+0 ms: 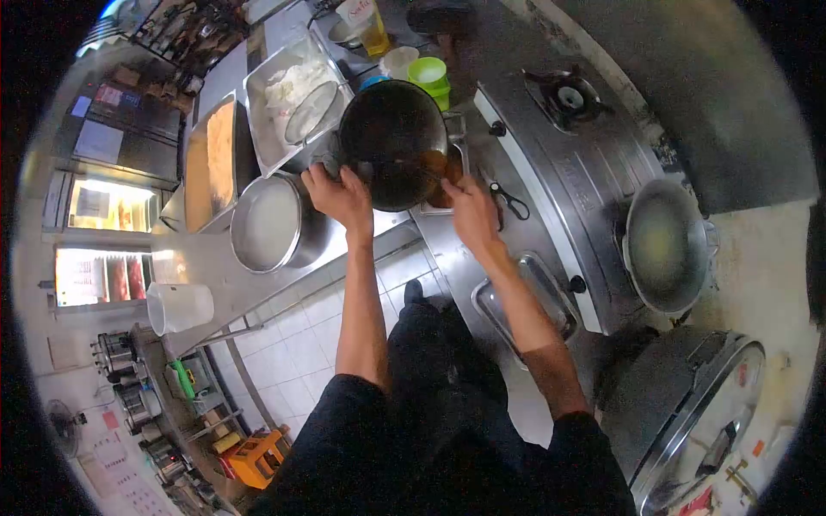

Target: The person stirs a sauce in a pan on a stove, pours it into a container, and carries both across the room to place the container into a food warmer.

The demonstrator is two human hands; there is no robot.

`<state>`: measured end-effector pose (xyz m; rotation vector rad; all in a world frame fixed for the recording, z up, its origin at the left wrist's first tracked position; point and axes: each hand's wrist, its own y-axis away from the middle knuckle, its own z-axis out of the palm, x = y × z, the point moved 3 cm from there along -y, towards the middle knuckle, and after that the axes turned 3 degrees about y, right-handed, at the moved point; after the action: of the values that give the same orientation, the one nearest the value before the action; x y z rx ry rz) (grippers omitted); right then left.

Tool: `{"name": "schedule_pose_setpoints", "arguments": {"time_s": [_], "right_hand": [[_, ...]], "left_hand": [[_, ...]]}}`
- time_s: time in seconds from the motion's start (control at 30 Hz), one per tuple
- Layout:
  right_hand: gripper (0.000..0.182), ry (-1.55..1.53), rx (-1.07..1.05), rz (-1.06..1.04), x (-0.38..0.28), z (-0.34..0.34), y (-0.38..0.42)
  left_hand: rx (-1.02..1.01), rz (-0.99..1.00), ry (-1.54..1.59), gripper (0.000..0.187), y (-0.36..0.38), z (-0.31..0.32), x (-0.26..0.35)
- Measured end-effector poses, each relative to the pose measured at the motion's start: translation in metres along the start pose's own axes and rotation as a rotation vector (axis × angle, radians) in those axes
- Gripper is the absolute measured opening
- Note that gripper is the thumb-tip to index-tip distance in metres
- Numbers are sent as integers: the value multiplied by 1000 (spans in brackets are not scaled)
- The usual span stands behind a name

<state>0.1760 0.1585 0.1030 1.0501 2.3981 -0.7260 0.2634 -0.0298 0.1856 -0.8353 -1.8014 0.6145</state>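
— Hands first: where are they?

— Both are on the dark bowl, which is tilted up over the steel worktop near its inner corner. The left hand has its grip closed on the bowl's lower left rim, fingers curled over the edge. The right hand is at the lower right rim; its grip looks closed on the rim too, though the fingertips are hidden behind the bowl.

— What is under the bowl?

— A small tray with something brown in it, mostly covered by the bowl.

— And around it?

— Just left of the left hand stands a round steel pan with pale liquid. Behind that, a flat tray holding white stuff and a sieve, and beside it a long tray with an orange slab. A green cup stands behind the bowl. Scissors lie near the right hand. Along the right edge, a burner and a wok sit well apart from the hands. A white jug stands at the worktop's near left end.
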Motion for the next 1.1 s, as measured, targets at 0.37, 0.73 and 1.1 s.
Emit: {"name": "schedule_pose_setpoints", "arguments": {"time_s": [0.37, 0.73, 1.1], "right_hand": [[28, 40, 5, 63, 27, -13, -31], [31, -36, -102, 187, 59, -21, -31], [28, -89, -89, 138, 77, -16, -21]], "left_hand": [[-23, -15, 25, 24, 2, -1, 3], [-37, 1, -6, 26, -2, 3, 3], [-41, -12, 31, 23, 2, 6, 5]]}}
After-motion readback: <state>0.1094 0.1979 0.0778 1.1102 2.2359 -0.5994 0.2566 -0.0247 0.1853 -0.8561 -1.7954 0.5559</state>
